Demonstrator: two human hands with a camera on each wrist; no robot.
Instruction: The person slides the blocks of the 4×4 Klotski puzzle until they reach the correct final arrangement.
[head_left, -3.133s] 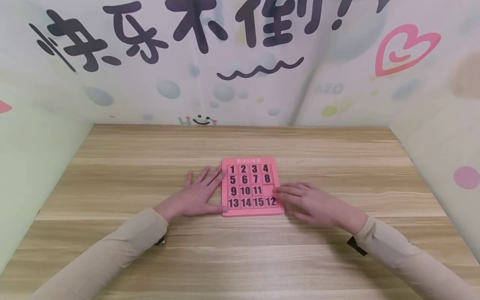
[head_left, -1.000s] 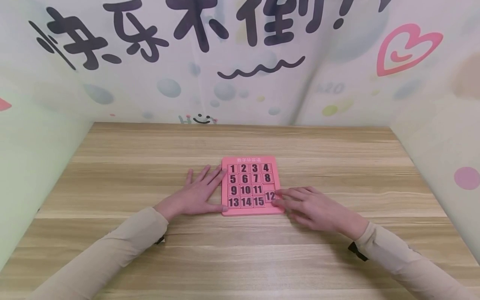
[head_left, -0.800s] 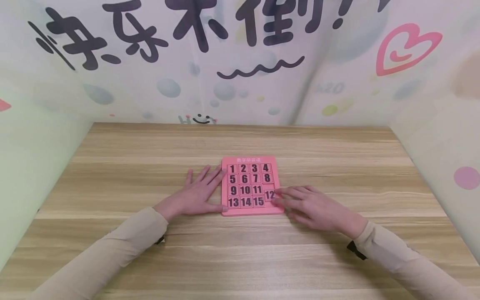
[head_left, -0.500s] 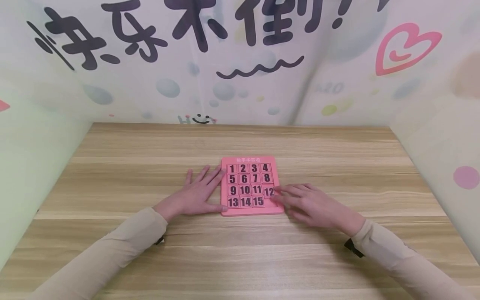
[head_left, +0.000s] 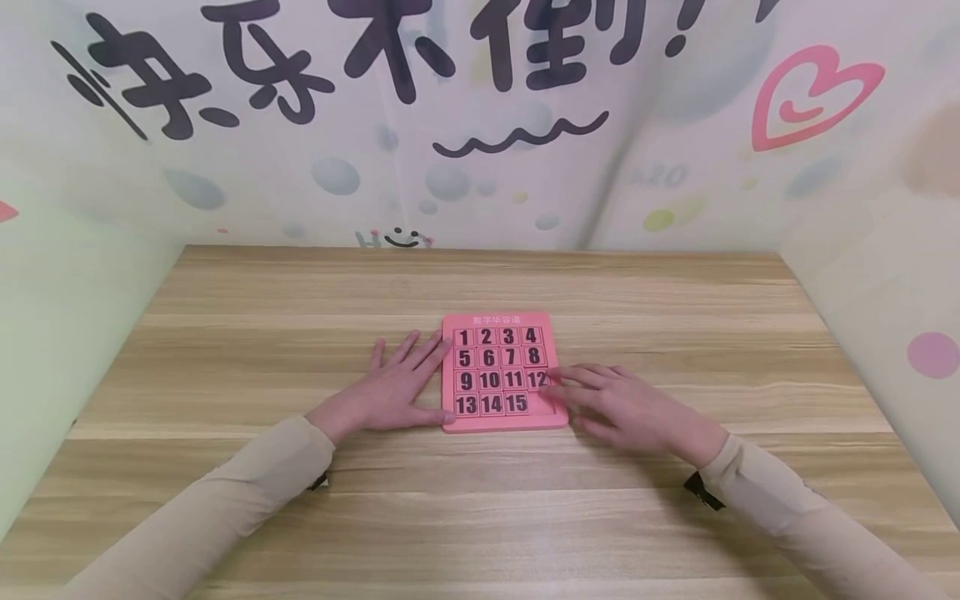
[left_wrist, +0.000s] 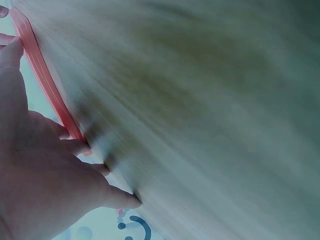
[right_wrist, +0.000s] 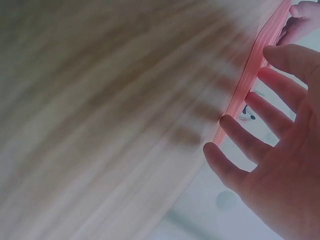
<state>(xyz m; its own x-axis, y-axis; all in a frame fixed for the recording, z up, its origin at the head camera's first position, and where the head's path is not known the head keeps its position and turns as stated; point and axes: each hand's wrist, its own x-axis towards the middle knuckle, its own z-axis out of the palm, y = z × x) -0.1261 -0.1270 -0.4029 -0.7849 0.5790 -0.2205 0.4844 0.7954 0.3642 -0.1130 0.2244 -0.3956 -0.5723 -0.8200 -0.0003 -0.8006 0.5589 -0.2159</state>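
Observation:
A pink number slide puzzle [head_left: 504, 423] lies flat on the wooden table. Its tiles read 1 to 15 in rows, and the bottom right cell has no tile. My left hand [head_left: 393, 390] is spread flat, its fingertips and thumb resting on the puzzle's left edge. At the right side, my right hand [head_left: 630, 410] reaches over the frame with fingers extended, fingertips at the 12 tile [head_left: 537, 380]. In the left wrist view the left hand [left_wrist: 47, 160] meets the puzzle's side [left_wrist: 50, 85]. The right wrist view shows the right hand [right_wrist: 280, 145] with its fingers apart.
The wood-grain table [head_left: 480, 517] spreads around the puzzle on all sides. A white printed wall [head_left: 300, 200] with black characters stands behind it, and pale side panels [head_left: 885, 275] flank the table.
The 12 tile has slid up from the bottom right cell to the row of 9, 10 and 11, with my right fingertips following it. The left hand has stayed in place.

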